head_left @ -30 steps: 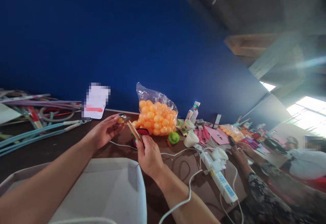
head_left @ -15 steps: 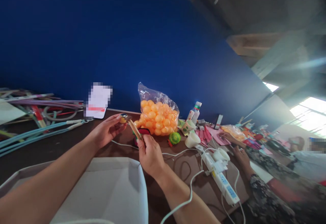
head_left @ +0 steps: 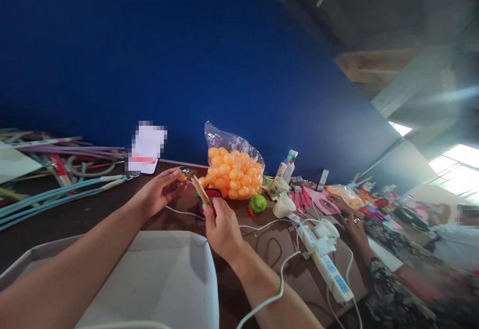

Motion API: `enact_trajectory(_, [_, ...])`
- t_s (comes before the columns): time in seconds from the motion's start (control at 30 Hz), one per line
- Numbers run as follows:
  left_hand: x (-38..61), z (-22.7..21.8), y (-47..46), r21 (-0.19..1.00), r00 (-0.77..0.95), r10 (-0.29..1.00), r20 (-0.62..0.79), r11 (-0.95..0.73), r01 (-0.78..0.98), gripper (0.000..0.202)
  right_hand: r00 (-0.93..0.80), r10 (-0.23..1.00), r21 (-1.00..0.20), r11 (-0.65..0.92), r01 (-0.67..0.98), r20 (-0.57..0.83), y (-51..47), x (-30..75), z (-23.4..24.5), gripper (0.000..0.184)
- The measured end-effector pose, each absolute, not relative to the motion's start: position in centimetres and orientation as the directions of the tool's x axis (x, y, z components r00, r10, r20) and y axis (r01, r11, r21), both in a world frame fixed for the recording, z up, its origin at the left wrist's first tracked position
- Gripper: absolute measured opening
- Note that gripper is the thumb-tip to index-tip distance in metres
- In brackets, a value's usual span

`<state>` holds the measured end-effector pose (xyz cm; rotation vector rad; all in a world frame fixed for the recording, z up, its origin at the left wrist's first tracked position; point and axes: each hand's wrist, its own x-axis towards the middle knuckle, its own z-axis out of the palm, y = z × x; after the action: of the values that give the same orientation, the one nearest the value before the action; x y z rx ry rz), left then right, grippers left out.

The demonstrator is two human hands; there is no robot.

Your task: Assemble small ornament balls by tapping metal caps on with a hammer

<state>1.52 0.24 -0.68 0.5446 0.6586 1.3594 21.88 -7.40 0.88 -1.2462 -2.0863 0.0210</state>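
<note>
My left hand (head_left: 161,191) pinches a small shiny piece (head_left: 183,173), dark on top with yellow below; its kind is unclear. My right hand (head_left: 223,226) is closed around a pair of thin wooden sticks (head_left: 201,189), whose far ends point up toward that piece. Whether the stick tips touch the piece I cannot tell. Just beyond my right fingers lies a dark and red round object (head_left: 215,193), partly hidden by the hand. Behind both hands stands a clear plastic bag of orange balls (head_left: 235,174), with a green and red toy (head_left: 257,203) to its right.
A white box (head_left: 168,279) sits below my forearms. A power strip (head_left: 333,269) with white cables (head_left: 258,309) lies to the right. Bottles (head_left: 287,165), tape rolls (head_left: 283,206) and pink sheets (head_left: 318,201) stand behind it. A co-worker's hand (head_left: 355,226) is at far right. Coloured rods (head_left: 56,194) lie left.
My hands keep the same hold and almost the same pose. The whole view has shifted very slightly, and the co-worker's hand at the right has moved a little.
</note>
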Motion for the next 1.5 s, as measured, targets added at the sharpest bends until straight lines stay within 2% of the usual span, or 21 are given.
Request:
enact_trajectory(0.23, [1.5, -0.4, 0.0, 0.693, 0.082, 0.991, -0.109, 0.134, -0.708, 0.011, -0.347, 0.767, -0.365, 0.585, 0.724, 0.540, -7.9, 21.5, 1.1, 0.018])
enact_trajectory(0.5, [1.5, -0.1, 0.0, 0.712, 0.075, 0.988, -0.136, 0.150, -0.686, 0.009, -0.528, 0.760, -0.339, 0.645, 0.685, 0.379, -9.7, 20.4, 0.9, 0.017])
enact_trajectory(0.8, [1.6, -0.1, 0.2, 0.697, 0.079, 0.985, -0.156, 0.167, -0.697, 0.008, -0.596, 0.728, -0.335, 0.685, 0.647, 0.339, -10.1, 20.0, 0.8, 0.019])
enact_trajectory(0.97, [1.5, -0.1, 0.1, 0.710, 0.072, 0.985, -0.158, 0.163, -0.685, 0.009, -0.511, 0.781, -0.352, 0.620, 0.701, 0.358, -9.7, 20.4, 0.8, 0.020])
enact_trajectory(1.23, [1.5, -0.1, -0.2, 0.693, 0.069, 0.991, -0.118, 0.132, -0.709, 0.007, -0.313, 0.798, -0.419, 0.553, 0.720, 0.515, -8.3, 21.4, 0.8, 0.020])
enact_trajectory(1.5, [1.4, -0.3, 0.1, 0.686, 0.059, 0.987, -0.148, 0.146, -0.713, 0.005, -0.184, 0.886, -0.609, 0.431, 0.666, 0.426, -7.7, 21.7, 0.7, 0.020])
